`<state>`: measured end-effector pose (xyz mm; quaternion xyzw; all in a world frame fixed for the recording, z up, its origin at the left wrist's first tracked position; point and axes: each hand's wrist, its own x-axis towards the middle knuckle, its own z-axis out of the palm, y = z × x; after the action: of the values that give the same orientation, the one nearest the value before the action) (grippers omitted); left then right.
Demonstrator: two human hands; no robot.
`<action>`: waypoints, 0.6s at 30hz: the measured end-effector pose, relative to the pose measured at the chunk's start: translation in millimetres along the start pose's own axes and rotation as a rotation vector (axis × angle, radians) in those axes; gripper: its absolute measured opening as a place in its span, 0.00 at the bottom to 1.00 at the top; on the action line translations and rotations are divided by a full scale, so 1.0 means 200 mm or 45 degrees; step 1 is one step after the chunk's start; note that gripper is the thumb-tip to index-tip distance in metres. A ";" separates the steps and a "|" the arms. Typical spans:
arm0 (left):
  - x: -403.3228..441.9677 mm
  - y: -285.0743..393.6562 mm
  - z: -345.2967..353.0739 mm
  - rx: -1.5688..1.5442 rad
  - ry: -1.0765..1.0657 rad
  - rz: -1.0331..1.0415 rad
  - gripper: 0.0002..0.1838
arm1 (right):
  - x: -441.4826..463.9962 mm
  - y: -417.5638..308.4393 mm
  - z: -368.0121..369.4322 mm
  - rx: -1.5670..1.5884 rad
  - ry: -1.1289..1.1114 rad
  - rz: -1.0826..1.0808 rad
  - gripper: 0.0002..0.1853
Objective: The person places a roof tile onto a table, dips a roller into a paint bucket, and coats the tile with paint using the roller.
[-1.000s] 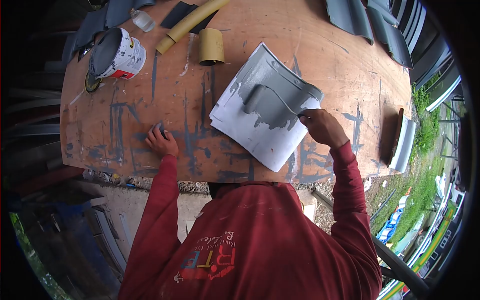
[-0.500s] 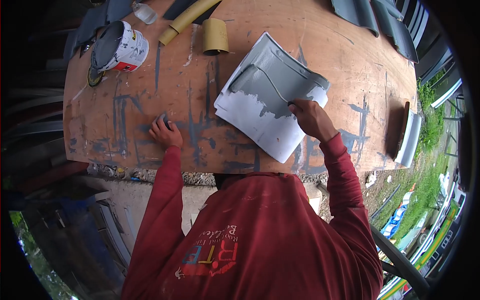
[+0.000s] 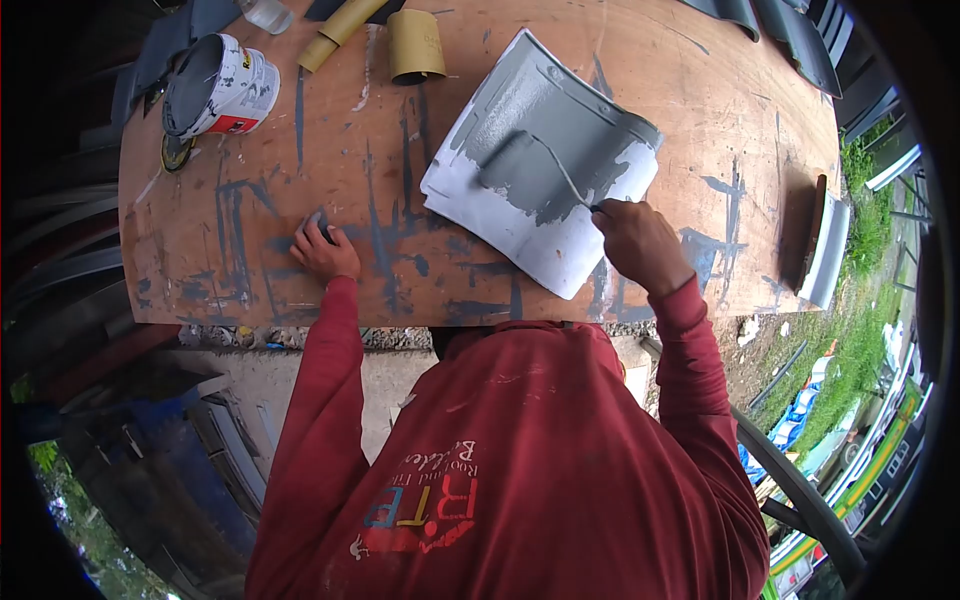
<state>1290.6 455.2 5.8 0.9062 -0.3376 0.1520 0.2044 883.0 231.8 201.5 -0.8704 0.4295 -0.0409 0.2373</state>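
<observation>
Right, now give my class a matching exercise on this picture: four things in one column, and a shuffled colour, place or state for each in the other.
1. tile
2. right hand
3. bucket
4. short tube

A. close to another tan tube
B. white outside, with a red patch
C. gripping the handle of the roller
D. under the roller, part grey, part white

Pairs: 1-D, 2-C, 3-B, 4-A
</observation>
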 end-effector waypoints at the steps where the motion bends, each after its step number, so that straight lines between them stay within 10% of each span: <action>1: 0.00 0.00 0.00 0.001 0.001 0.003 0.19 | 0.02 -0.03 0.07 0.079 0.068 0.001 0.11; 18: 0.00 -0.04 0.03 -0.023 0.068 0.088 0.18 | -0.27 -0.02 -0.29 0.061 -0.358 0.260 0.11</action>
<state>1296.6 457.9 -1.1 0.8877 -0.3645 0.1799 0.2162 835.8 252.6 261.7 -0.8134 0.4773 0.0952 0.3185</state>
